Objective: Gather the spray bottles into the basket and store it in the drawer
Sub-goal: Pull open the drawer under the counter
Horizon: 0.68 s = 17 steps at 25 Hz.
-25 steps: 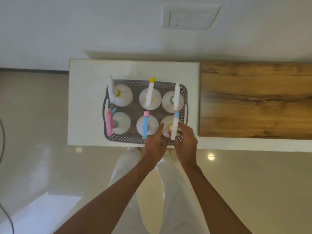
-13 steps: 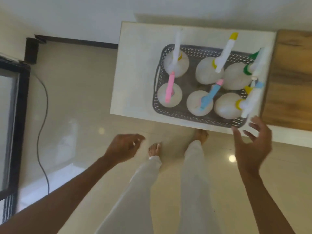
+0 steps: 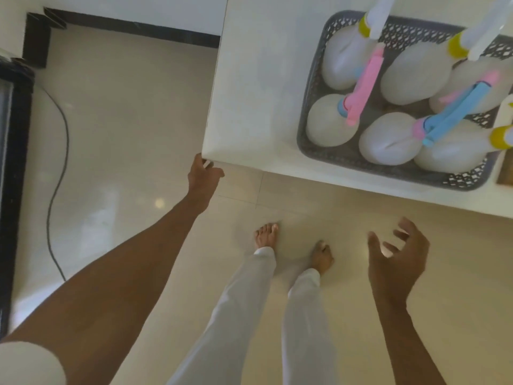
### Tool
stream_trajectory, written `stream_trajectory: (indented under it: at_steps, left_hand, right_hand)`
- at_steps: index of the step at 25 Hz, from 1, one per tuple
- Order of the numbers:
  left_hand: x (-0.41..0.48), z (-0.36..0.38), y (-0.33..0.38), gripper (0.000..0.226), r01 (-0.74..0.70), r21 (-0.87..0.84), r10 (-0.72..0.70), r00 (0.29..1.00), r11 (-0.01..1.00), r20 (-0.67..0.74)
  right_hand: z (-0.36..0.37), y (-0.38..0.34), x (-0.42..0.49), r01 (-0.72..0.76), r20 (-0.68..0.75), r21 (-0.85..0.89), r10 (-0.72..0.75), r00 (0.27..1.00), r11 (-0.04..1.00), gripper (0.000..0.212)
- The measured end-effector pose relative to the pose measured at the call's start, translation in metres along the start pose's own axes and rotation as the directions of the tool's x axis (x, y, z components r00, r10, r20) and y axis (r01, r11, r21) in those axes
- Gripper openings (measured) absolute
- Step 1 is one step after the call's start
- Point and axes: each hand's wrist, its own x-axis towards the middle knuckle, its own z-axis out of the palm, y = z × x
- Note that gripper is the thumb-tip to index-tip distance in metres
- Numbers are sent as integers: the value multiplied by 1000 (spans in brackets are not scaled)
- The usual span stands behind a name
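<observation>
A grey mesh basket [image 3: 347, 158] stands on the white cabinet top [image 3: 258, 93] at the upper right. It holds several white spray bottles [image 3: 327, 120] with pink [image 3: 363, 87], blue [image 3: 455, 112], white and yellow heads. My left hand [image 3: 202, 176] is at the cabinet's front left corner, its fingers curled around the edge below the top. Lower right, my right hand [image 3: 397, 259] hangs over the floor with spread fingers and holds nothing, well below the basket. No drawer is visible from above.
A sliver of wooden top [image 3: 505, 170] shows beside the basket at the right edge. My bare feet [image 3: 266, 234] stand on the beige tiled floor before the cabinet. A dark cable [image 3: 55, 176] and a black-framed panel [image 3: 14, 190] lie at the left.
Both hands have left the front right bottle in the basket. The view has dropped and swung left. My left hand has reached up to the cabinet's front left corner; my right hand has pulled back.
</observation>
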Motion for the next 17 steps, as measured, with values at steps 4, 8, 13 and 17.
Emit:
stream_trajectory:
  at_steps: [4,8,13,17]
  left_hand:
    - [-4,-3,-8,56,-35,-16,35,999,999,30]
    - [-8,-8,-13,56,-89,70,87,996,994,35]
    - [-19,-8,-23,64,-61,84,59,998,995,26]
    - [-62,5,-38,72,-387,548,470,883,741,-11]
  right_hand:
    - [11,-2,14,94,222,-215,-45,974,972,70]
    - [19,-2,24,244,354,-356,-111,929,902,75]
    - [20,7,22,364,433,-427,-166,886,828,78]
    - [21,16,19,468,503,-535,-180,845,703,82]
